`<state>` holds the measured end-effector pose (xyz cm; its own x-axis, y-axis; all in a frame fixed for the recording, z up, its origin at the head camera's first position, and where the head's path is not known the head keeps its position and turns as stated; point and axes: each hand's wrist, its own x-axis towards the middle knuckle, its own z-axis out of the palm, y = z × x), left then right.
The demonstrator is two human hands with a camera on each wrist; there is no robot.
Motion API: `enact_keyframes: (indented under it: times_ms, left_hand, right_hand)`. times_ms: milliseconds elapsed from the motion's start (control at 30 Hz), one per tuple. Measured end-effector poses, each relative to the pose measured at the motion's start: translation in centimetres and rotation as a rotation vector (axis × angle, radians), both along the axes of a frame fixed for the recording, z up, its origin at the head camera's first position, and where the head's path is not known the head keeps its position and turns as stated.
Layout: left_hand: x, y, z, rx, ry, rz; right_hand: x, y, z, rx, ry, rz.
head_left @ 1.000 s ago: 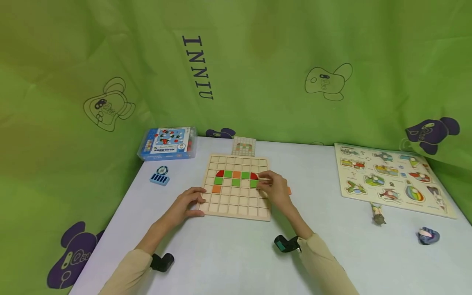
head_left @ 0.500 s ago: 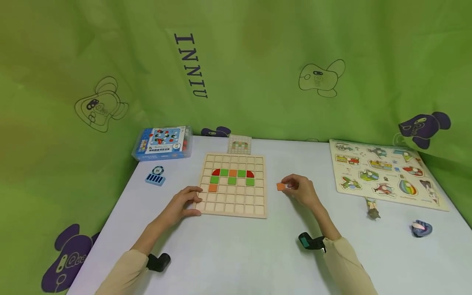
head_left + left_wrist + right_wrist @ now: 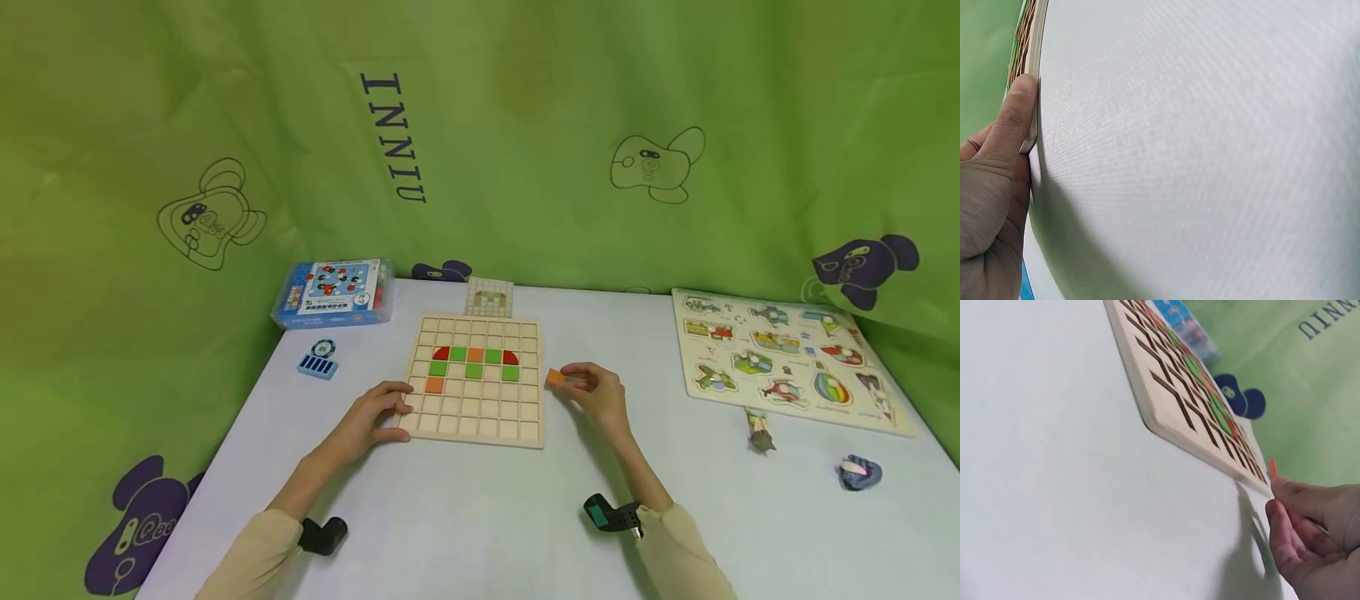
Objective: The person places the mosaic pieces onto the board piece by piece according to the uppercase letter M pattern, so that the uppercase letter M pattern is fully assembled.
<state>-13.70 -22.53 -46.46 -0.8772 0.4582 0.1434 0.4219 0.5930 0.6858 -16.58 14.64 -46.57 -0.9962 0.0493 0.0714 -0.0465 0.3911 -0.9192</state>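
A wooden grid board (image 3: 472,423) lies flat on the table with red, green and orange tiles set in its cells. Its near left corner is in the grip of my left hand (image 3: 372,419), thumb on the front edge and fingers along the left side. In the left wrist view the thumb (image 3: 1013,119) presses the board's edge. Just off the board's right side, my right hand (image 3: 602,400) pinches an orange square tile (image 3: 556,377) between thumb and fingertips. Only a thin edge of that tile (image 3: 1272,467) shows in the right wrist view.
Behind the board lies a small pattern card (image 3: 490,298). A blue boxed set (image 3: 333,292) and a blue slotted piece (image 3: 318,365) are at left. At right are a picture puzzle board (image 3: 791,358), a small figure (image 3: 761,433) and a purple-grey toy (image 3: 859,472).
My right hand has gone from the board's right side out to the table, taken hold of the orange tile, and come back left with it. The left hand stays on the corner.
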Motion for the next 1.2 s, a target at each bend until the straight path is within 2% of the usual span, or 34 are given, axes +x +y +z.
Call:
enact_keyframes:
  times_ms: [67,333,600,700,800,1033,1133,1200]
  left_hand:
    - [0.0,0.1,0.0,-0.005,-0.006,0.001]
    - [-0.1,0.2,-0.1,0.005,-0.007,0.002]
    - [-0.1,0.2,-0.2,0.010,-0.001,0.005]
    - [-0.2,0.3,-0.2,0.006,-0.003,0.005]
    - [-0.4,0.5,-0.3,0.006,-0.009,0.001]
    - [-0.5,0.3,-0.5,0.005,0.049,-0.011]
    - [-0.4,0.0,0.0,-0.017,0.022,-0.039]
    - [-0.3,-0.2,0.6,-0.021,-0.024,-0.055]
  right_hand:
    - [0.2,-0.6,0.1,-0.009,-0.031,0.014]
    - [0.4,-2.7,0.1,-0.066,-0.025,0.075]
    - [0.5,-4.3,0.0,0.072,0.111,0.143]
    - [0.5,-4.5,0.0,0.098,0.127,0.151]
    - [0.4,-4.7,0.0,0.088,0.135,0.139]
    - [0.6,-5.1,0.4,0.012,0.085,0.176]
    - [0.8,-4.3,0.7,-0.007,0.083,0.178]
    - [1.1,-3.3,1.0,0.032,0.128,0.165]
